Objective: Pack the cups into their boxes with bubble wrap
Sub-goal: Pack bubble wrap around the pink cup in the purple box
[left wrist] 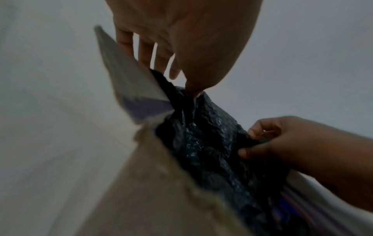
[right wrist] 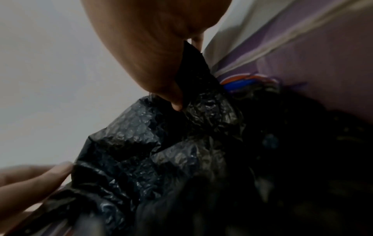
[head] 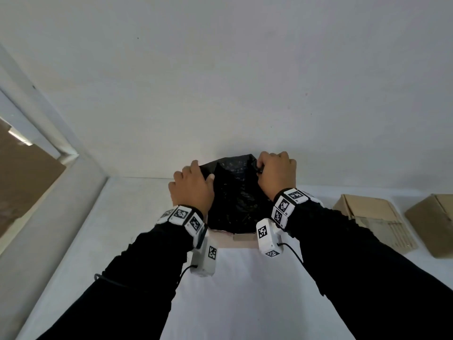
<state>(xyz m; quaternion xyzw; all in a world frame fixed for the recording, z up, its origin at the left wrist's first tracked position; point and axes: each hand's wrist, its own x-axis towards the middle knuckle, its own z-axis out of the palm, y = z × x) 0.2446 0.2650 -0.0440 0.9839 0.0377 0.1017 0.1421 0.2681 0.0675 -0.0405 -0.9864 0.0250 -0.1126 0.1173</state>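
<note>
We work at a white surface (head: 245, 290) pushed against a plain pale wall (head: 220, 69); a framed opening (head: 36, 148) sits at far left.

2 brown cardboard boxes (head: 375, 222) lie at the right edge, well apart from the hands, one flattened and one (head: 431, 224) closed. We judge them stock waiting for later cups.

At centre stands the open box (left wrist: 161, 199) in use, against the wall. Only a strip of it shows in the head view, below the wrap; the left wrist view shows a raised flap (left wrist: 125, 76) with purple print. The flap standing up keeps the mouth clear.

A wad of black bubble wrap (head: 235, 200) rises out of that mouth, bulging above the rim. No cup is visible anywhere; we judge 1 is bundled inside the wrap, but cannot confirm it.

Left hand (head: 193, 187): it lies over the left side of the wrap, thumb tip pushed into a fold, the other fingers (left wrist: 145, 52) straight and slightly spread behind the flap. We read this as steadying and pressing the bundle down.

Right hand (head: 277, 175): fingers curled, pinching a gathered edge of wrap between thumb (left wrist: 248, 154) and forefinger on the right side. Likely reason: tucking loose wrap inward so the flaps can close.

Step judged: seating the bundle; closing not yet done.
</note>
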